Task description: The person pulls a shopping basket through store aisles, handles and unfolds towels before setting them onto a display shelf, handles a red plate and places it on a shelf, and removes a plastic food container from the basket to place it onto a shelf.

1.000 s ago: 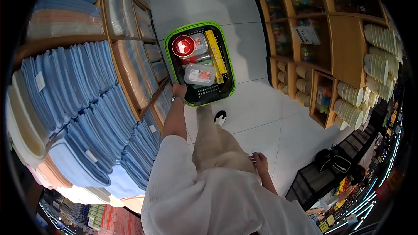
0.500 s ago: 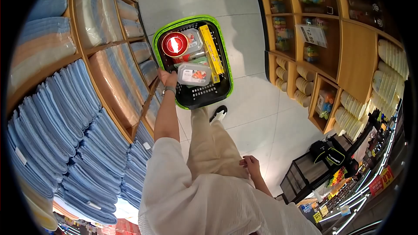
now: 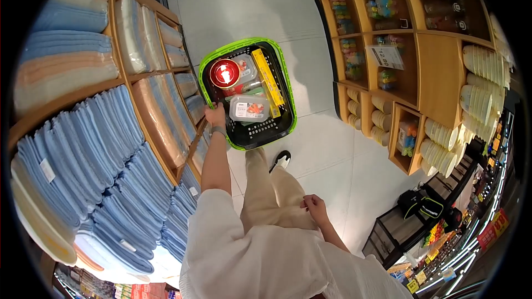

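Observation:
My left hand (image 3: 215,115) is wrapped round the green rim at the near left side of a black shopping basket (image 3: 280,127). In the basket lie a round red container (image 3: 224,73), a clear plastic box with a label (image 3: 249,109), a similar box (image 3: 244,68) behind it and a long yellow box (image 3: 267,80) along the right. My right hand (image 3: 313,206) hangs beside the beige trousers (image 3: 277,210) with its fingers curled near the cloth; whether it holds anything is too small to tell.
Shelves on the left hold folded blue towels (image 3: 83,149) and packaged towels (image 3: 160,111). A wooden shelf unit (image 3: 438,72) on the right bears cups, bowls and price tags. A black bag (image 3: 418,204) sits on a dark rack (image 3: 393,227) at lower right.
The basket has shifted slightly left, with my left hand still on its rim. The shelves have shifted in view. My right hand has moved a little left and its fingers look more curled.

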Tool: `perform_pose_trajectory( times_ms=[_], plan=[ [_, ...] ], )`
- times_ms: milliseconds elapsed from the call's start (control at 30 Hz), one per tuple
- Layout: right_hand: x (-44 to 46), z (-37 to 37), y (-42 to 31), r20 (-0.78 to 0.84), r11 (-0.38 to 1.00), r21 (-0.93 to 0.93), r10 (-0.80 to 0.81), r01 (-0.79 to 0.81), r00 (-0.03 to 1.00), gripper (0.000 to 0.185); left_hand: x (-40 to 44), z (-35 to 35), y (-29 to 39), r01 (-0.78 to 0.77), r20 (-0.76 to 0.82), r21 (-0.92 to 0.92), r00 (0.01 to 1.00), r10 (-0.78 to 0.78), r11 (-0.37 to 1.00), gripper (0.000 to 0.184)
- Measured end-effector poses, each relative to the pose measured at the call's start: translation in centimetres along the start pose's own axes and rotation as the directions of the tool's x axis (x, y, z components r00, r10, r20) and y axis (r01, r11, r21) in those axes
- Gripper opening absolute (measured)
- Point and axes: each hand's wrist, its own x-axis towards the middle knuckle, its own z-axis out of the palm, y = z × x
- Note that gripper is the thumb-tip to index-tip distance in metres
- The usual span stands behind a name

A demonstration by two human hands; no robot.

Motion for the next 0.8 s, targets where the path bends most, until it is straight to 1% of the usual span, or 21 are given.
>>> perform_pose_trajectory(
  times_ms=[33, 67, 133, 167, 200, 267, 300, 367, 400, 433, 467, 500, 533, 567, 600, 633, 667, 700, 733, 767, 800],
  plan=[
    [0.2, -0.2, -0.6, -0.030, 0.997, -0.046, -0.066, 0.065, 0.997, 0.024, -1.6, -1.3, 1.4, 0.022, -0.010, -0.020, 1.000, -0.022, 1.000, 0.027],
    [0.3, -0.4, -1.6, -0.025, 0.996, -0.042, -0.085, 0.084, 0.996, 0.024, -3.3, -2.7, 2.6, 0.043, -0.020, -0.041, 0.999, -0.043, 0.998, 0.027],
    [0.5, -0.6, -5.1, -0.107, 0.970, -0.052, -0.240, 0.236, 0.965, 0.021, -6.0, -5.3, 3.3, 0.010, -0.023, -0.125, 1.000, -0.013, 0.992, 0.028],
    [0.1, -0.6, -7.4, -0.181, 0.945, -0.046, -0.326, 0.323, 0.928, 0.017, -7.5, -6.7, 3.8, -0.016, 0.006, -0.212, 1.000, 0.018, 0.977, 0.022],
    [-0.5, -0.8, -9.9, -0.176, 0.938, -0.039, -0.345, 0.344, 0.922, 0.017, -9.1, -8.1, 4.3, -0.039, 0.034, -0.297, 0.998, 0.051, 0.954, 0.019],
    [-1.8, -1.7, -14.3, -0.279, 0.786, -0.376, -0.601, 0.491, 0.749, 0.017, -12.4, -11.3, 5.9, -0.107, 0.051, -0.306, 0.990, 0.128, 0.946, 0.017],
    [-1.9, -2.3, -16.0, -0.277, 0.776, -0.369, -0.616, 0.511, 0.737, 0.017, -14.0, -12.8, 7.3, -0.158, 0.079, -0.309, 0.978, 0.191, 0.938, 0.016],
    [-2.5, -3.6, -18.6, -0.217, 0.585, -0.513, -0.796, 0.628, 0.564, 0.027, -17.7, -16.5, 10.6, -0.234, 0.076, -0.299, 0.961, 0.268, 0.925, 0.019],
    [-3.3, -4.1, -20.2, -0.216, 0.575, -0.504, -0.806, 0.644, 0.551, 0.027, -19.5, -18.1, 11.6, -0.292, 0.084, -0.281, 0.941, 0.327, 0.914, 0.021],
    [-4.4, -4.4, -21.9, -0.177, 0.437, -0.580, -0.891, 0.688, 0.418, 0.035, -19.9, -18.8, 10.1, -0.360, 0.099, -0.256, 0.914, 0.394, 0.897, 0.023],
    [-5.3, -4.7, -23.1, -0.128, 0.287, -0.646, -0.954, 0.707, 0.270, 0.043, -22.1, -20.5, 11.9, -0.383, 0.077, -0.260, 0.907, 0.414, 0.886, 0.023],
    [-6.2, -5.1, -23.7, -0.126, 0.268, -0.635, -0.961, 0.724, 0.246, 0.043, -25.0, -22.1, 13.5, -0.531, 0.120, -0.065, 0.837, 0.534, 0.845, 0.022],
    [-7.1, -5.6, -24.4, 0.003, 0.132, -0.681, -0.983, 0.721, 0.183, 0.049, -28.0, -23.4, 15.0, -0.650, 0.179, 0.129, 0.758, 0.628, 0.749, 0.021],
    [-7.7, -6.2, -25.5, 0.130, -0.016, -0.710, -0.986, 0.704, 0.108, 0.055, -30.4, -24.3, 15.5, -0.674, 0.244, 0.152, 0.734, 0.634, 0.723, 0.020],
    [-6.8, -6.9, -25.5, 0.127, -0.043, -0.700, -0.990, 0.713, 0.065, 0.055, -32.7, -25.0, 15.3, -0.700, 0.313, 0.175, 0.706, 0.635, 0.693, 0.019],
    [-4.8, -7.5, -24.3, 0.323, -0.090, -0.649, -0.931, 0.756, 0.167, 0.054, -34.4, -24.8, 14.3, -0.739, 0.315, 0.179, 0.668, 0.674, 0.649, 0.020],
    [-3.4, -8.1, -22.9, 0.510, -0.118, -0.592, -0.821, 0.797, 0.257, 0.053, -36.2, -24.4, 12.8, -0.773, 0.323, 0.185, 0.631, 0.705, 0.607, 0.021],
    [-3.2, -8.5, -22.1, 0.509, -0.129, -0.585, -0.827, 0.801, 0.238, 0.053, -38.3, -24.2, 11.7, -0.778, 0.310, 0.190, 0.626, 0.716, 0.599, 0.021],
    [-3.2, -8.7, -21.6, 0.654, -0.165, -0.626, -0.643, 0.762, 0.398, 0.046, -40.3, -23.8, 11.0, -0.795, 0.418, 0.239, 0.602, 0.680, 0.557, 0.022],
    [-2.9, -8.7, -21.2, 0.731, -0.215, -0.657, -0.417, 0.722, 0.541, 0.041, -41.9, -23.3, 10.6, -0.814, 0.518, 0.283, 0.575, 0.633, 0.508, 0.024],
    [-2.8, -9.0, -20.1, 0.732, -0.223, -0.654, -0.429, 0.723, 0.529, 0.041, -43.6, -22.5, 10.0, -0.818, 0.509, 0.288, 0.571, 0.644, 0.498, 0.024]
  ],
)
